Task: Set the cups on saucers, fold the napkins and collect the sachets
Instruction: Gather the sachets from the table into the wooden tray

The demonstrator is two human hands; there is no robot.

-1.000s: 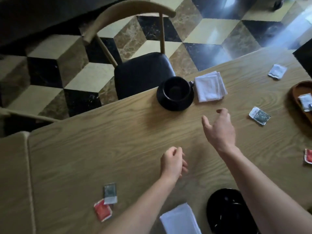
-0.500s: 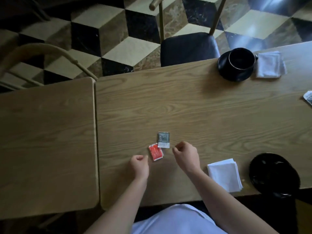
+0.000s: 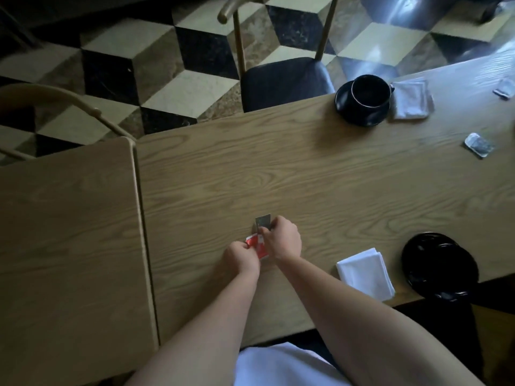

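Fingers of the right hand curl in tight, pinching the grey sachet at its near edge; it's a small flat foil-looking square, tipped up off the wood. Left hand fingers curl too, pinching the red sachet by its left corner, glossy red w/ a white patch. Print on both is too small & blurry to read. Both sachets sit touching each other, mid-table near the front edge, right btwn the two hands.

Moving out: wooden table, pale oak-look grain w/ wavy swirls, matte. A folded white napkin, soft cloth square, lies right of the hands by the near edge. Just beside it, a black glossy saucer, round, overhanging the edge a bit. Far side: black cup, round w/ a thin pale rim, standing upright on its black far saucer; another folded far napkin touching that saucer's right side. Two more loose sachets further right, a grey-white one and one at the frame edge, no legible text.

Left, a second table butts up, same wood. Behind: a chair w/ dark padded seat & brass-toned rods, on a floor of shiny cube-pattern tiles in black, cream & brown.
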